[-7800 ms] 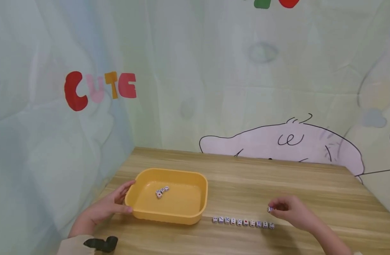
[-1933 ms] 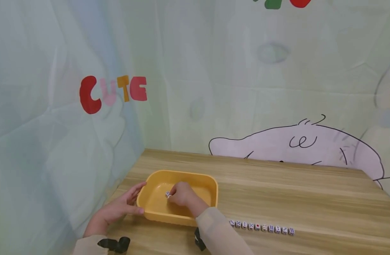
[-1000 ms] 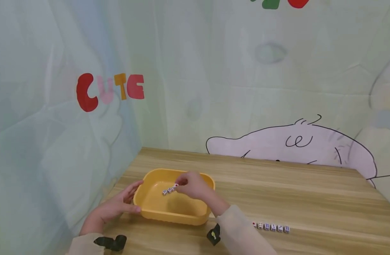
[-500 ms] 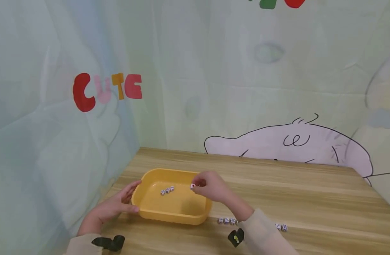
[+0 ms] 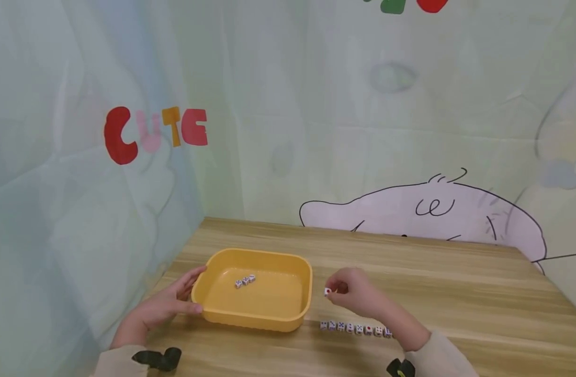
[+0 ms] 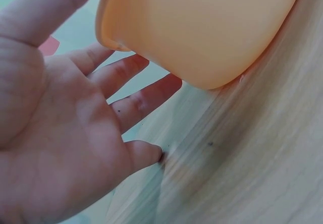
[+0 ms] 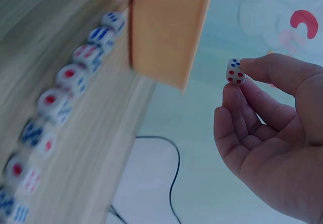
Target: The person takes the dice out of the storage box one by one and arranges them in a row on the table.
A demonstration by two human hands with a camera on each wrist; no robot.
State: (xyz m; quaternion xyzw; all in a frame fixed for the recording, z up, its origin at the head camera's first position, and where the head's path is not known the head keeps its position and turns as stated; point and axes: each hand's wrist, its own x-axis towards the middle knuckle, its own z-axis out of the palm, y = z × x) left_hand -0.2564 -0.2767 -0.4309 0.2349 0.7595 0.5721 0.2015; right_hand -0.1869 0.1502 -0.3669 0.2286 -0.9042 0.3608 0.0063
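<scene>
In the head view, my right hand (image 5: 358,293) pinches a white die (image 5: 327,291) between thumb and fingers, just right of the yellow tray (image 5: 250,318). The right wrist view shows that die (image 7: 235,71) with red and blue dots on its sides. My left hand (image 5: 167,303) touches the tray's left end, fingers and thumb spread along its outside. In the left wrist view those fingers are fairly straight against the tray wall (image 6: 202,32). A small group of dice (image 5: 245,281) lies inside the tray.
A row of several dice (image 5: 350,328) stands on the wooden table (image 5: 250,356) right of the tray; my right forearm hides its right end. Printed cloth walls (image 5: 269,104) rise behind the table and on the left.
My right hand has picked one die out of the tray and carried it right, past the tray's edge. Earlier it held another die over the row's right end. The left hand stays at the tray.
</scene>
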